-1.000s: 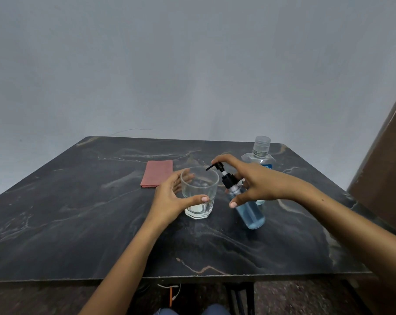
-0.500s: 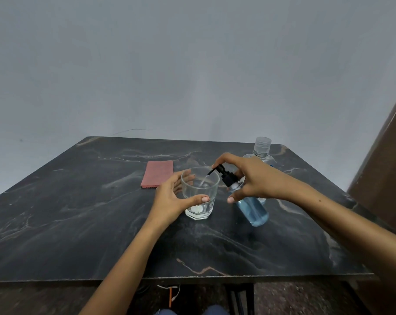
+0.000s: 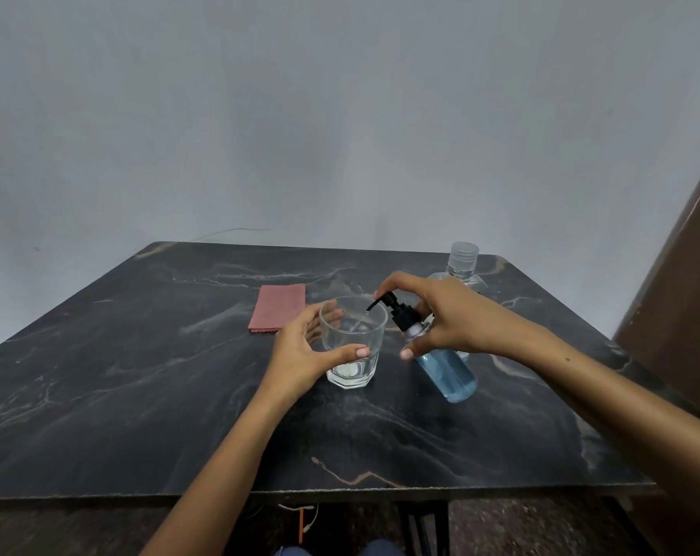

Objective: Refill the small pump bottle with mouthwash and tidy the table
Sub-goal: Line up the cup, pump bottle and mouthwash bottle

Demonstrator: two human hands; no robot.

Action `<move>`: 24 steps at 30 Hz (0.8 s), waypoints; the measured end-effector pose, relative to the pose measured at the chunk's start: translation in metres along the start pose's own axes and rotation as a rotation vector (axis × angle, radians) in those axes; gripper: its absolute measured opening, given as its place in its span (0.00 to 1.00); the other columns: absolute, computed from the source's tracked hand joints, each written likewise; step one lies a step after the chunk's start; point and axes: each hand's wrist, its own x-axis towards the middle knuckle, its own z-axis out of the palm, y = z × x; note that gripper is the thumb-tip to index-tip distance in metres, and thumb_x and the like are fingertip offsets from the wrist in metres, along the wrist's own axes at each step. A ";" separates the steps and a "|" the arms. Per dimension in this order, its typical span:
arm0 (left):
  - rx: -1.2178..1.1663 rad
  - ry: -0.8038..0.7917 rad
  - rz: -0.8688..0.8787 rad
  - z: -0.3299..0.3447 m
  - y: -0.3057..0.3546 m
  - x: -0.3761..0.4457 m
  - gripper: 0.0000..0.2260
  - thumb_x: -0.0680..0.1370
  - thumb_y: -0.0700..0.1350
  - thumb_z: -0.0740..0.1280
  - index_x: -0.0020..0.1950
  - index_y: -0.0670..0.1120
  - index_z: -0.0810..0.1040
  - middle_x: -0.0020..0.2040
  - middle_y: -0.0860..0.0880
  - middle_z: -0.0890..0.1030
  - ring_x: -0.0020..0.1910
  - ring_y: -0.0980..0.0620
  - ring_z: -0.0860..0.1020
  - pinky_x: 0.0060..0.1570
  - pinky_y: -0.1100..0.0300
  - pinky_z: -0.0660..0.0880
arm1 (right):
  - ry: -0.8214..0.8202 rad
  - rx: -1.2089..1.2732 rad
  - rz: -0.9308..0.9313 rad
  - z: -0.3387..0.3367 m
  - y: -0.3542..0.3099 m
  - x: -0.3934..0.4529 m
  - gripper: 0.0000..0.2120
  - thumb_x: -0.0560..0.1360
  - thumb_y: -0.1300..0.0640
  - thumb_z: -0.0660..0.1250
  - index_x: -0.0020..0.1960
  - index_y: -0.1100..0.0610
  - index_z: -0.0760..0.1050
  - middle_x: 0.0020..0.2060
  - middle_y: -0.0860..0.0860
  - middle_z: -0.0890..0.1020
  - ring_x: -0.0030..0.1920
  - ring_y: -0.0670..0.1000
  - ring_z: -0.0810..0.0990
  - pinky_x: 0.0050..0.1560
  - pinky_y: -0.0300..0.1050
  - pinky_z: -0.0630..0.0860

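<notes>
The small pump bottle, part full of blue liquid, sits tilted right of the table's middle, its black pump head leaning left with the spout over the rim of a clear glass tumbler. The right hand grips the bottle's neck, thumb curled round below and forefinger on the pump top. The left hand wraps the tumbler from the left, thumb across its near side. Just behind the right hand stands a clear mouthwash bottle with a ribbed cap, close to the table's far right corner. A folded pink cloth lies flat beyond the left hand, apart from the glass. The dark marble-patterned table has wide bare stretches on its left and near sides. A plain grey wall rises behind; a brown panel flanks the right edge.
</notes>
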 end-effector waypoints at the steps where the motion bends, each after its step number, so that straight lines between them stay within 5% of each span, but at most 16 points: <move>1: 0.000 0.000 0.000 0.000 0.000 0.000 0.41 0.54 0.56 0.79 0.64 0.53 0.71 0.59 0.54 0.80 0.59 0.60 0.77 0.58 0.66 0.71 | 0.009 0.000 0.000 0.000 0.000 0.000 0.34 0.62 0.54 0.79 0.63 0.43 0.67 0.40 0.43 0.78 0.37 0.38 0.76 0.38 0.32 0.70; 8: 0.001 -0.002 -0.002 0.000 0.001 0.000 0.40 0.54 0.56 0.79 0.64 0.54 0.71 0.60 0.54 0.79 0.59 0.60 0.77 0.57 0.67 0.71 | -0.004 0.013 -0.015 0.000 0.002 0.000 0.41 0.64 0.53 0.78 0.71 0.42 0.60 0.60 0.48 0.79 0.52 0.48 0.79 0.47 0.39 0.70; 16: -0.004 0.006 0.003 0.000 0.000 0.000 0.41 0.54 0.55 0.80 0.65 0.50 0.72 0.59 0.53 0.80 0.59 0.60 0.77 0.58 0.66 0.71 | 0.052 0.042 0.007 0.003 0.000 -0.001 0.34 0.62 0.54 0.79 0.63 0.44 0.68 0.43 0.46 0.81 0.43 0.48 0.81 0.44 0.41 0.74; 20: -0.005 0.007 0.003 0.001 0.002 -0.001 0.39 0.54 0.55 0.79 0.63 0.53 0.72 0.59 0.53 0.80 0.59 0.61 0.77 0.58 0.67 0.71 | 0.062 0.113 -0.006 0.006 0.001 -0.003 0.37 0.64 0.55 0.79 0.67 0.42 0.64 0.51 0.46 0.80 0.48 0.47 0.81 0.45 0.37 0.74; 24: 0.025 0.014 0.019 0.001 0.003 -0.002 0.45 0.52 0.57 0.79 0.67 0.48 0.71 0.60 0.53 0.79 0.60 0.60 0.76 0.58 0.69 0.71 | 0.129 0.221 0.007 0.015 0.004 -0.010 0.41 0.64 0.58 0.78 0.68 0.38 0.60 0.57 0.47 0.79 0.53 0.48 0.80 0.52 0.45 0.79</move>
